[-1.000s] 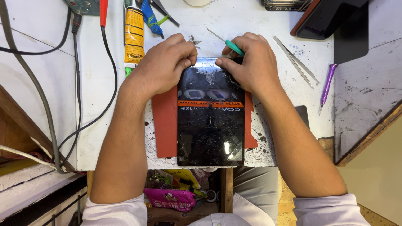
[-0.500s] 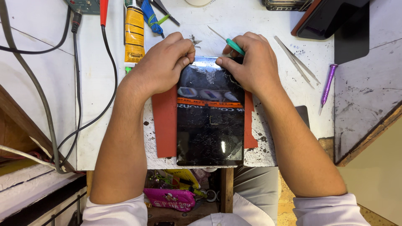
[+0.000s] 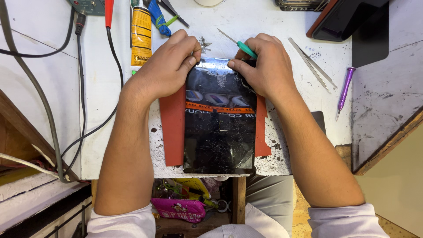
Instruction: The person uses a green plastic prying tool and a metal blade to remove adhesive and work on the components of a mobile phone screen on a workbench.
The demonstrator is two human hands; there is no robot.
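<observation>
In the head view, a tablet (image 3: 219, 119) with a cracked black screen lay on a red mat (image 3: 172, 128) on the white tabletop (image 3: 101, 88). Both hands were at its far edge. The left hand (image 3: 165, 66) was curled, its fingertips pressing on the top left corner of the tablet. The right hand (image 3: 264, 66) was closed around a thin tool with a green handle (image 3: 244, 47) and rested on the top right corner. Metal tweezers (image 3: 310, 64) and a purple screwdriver (image 3: 343, 90) lay to the right, a yellow glue tube (image 3: 141, 33) to the left.
</observation>
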